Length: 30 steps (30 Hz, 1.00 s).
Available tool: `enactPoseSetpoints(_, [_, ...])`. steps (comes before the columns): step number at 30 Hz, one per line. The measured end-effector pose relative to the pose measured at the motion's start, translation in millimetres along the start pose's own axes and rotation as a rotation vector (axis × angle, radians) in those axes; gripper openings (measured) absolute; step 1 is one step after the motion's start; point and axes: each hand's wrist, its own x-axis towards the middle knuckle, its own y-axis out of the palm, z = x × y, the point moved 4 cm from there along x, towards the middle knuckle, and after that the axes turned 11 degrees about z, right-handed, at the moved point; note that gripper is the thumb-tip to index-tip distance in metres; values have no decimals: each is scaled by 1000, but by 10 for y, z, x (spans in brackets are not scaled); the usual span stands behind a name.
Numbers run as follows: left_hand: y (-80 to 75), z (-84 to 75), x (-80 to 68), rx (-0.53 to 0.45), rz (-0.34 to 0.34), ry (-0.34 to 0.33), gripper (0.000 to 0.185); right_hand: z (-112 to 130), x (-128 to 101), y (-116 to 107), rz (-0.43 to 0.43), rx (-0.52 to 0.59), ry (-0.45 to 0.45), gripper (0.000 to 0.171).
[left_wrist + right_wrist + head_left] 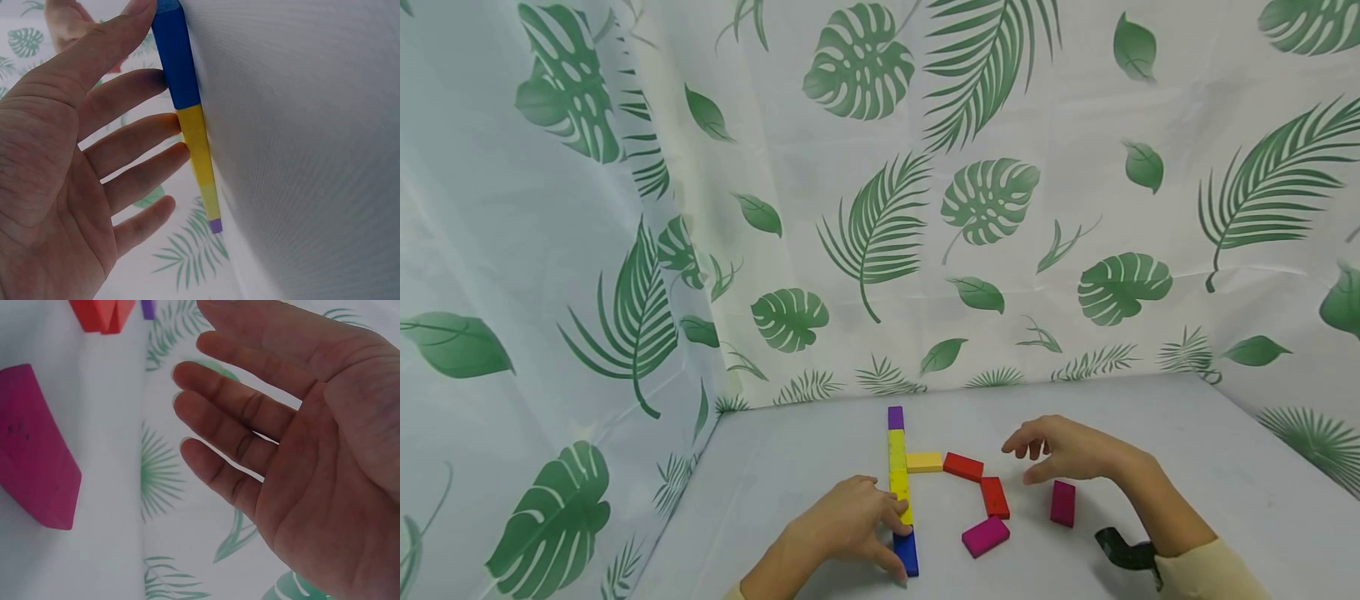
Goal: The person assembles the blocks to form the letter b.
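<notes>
A straight row of blocks stretches away over the table: a blue block [907, 557] nearest, then yellow blocks [897, 450], and a purple block [896, 418] at the far end. My left hand [850, 521] lies along the row's left side. In the left wrist view its thumb is at the near end of the blue block, with extended fingertips against the blue and yellow sides. Right of the row, an orange-yellow block [924, 462], two red blocks [963, 467] and a magenta block [986, 537] form a curve. My right hand [1067, 446] hovers with loosely bent fingers, holding nothing.
A second magenta block [1063, 503] lies apart, below the right hand. A black curved object [1123, 550] shows beside the right wrist. White leaf-patterned curtains [880, 250] hang behind and at both sides of the pale table [805, 450].
</notes>
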Motion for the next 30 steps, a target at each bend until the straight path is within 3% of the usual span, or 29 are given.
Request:
enactPoseSetpoints(18, [8, 1, 3, 2, 1, -6, 51, -200, -76, -4, 33, 50, 71, 33])
enactPoseSetpoints(26, [11, 7, 8, 5, 2, -1, 51, -379, -137, 28, 91, 109, 281, 35])
enactPoseSetpoints(30, [13, 3, 5, 9, 2, 4, 51, -478, -153, 74, 142, 165, 309, 39])
